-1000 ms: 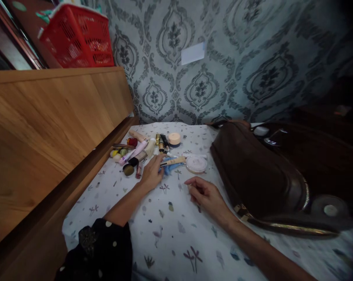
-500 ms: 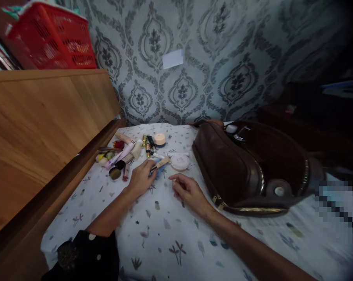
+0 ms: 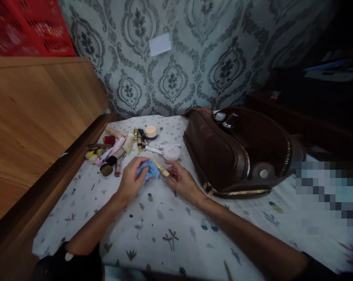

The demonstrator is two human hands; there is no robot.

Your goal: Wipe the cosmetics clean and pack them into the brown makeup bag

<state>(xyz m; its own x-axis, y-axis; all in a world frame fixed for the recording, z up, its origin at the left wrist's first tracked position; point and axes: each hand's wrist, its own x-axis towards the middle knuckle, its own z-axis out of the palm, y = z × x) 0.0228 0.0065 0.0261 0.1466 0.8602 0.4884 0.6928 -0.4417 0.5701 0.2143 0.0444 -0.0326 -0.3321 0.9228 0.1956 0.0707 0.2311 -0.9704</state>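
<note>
My left hand [image 3: 131, 182] is closed on a small blue cloth [image 3: 148, 171] just above the printed bedsheet [image 3: 170, 226]. My right hand [image 3: 184, 182] pinches one end of a slim beige makeup tube [image 3: 160, 168], whose other end meets the cloth. The two hands sit close together in the middle of the sheet. Just beyond them lies a round clear compact [image 3: 172, 153]. A heap of several cosmetics [image 3: 118, 148] spreads to the far left of my left hand.
An open brown leather bag [image 3: 232, 156] lies on its side to the right. A wooden headboard [image 3: 38, 117] runs along the left, with a red basket [image 3: 27, 27] on top. Patterned wallpaper [image 3: 194, 58] stands behind. A round cream jar [image 3: 150, 132] sits at the back.
My left hand has gathered up the blue cloth. My right hand moved left and took hold of the beige tube. The camera has swung to the right and down.
</note>
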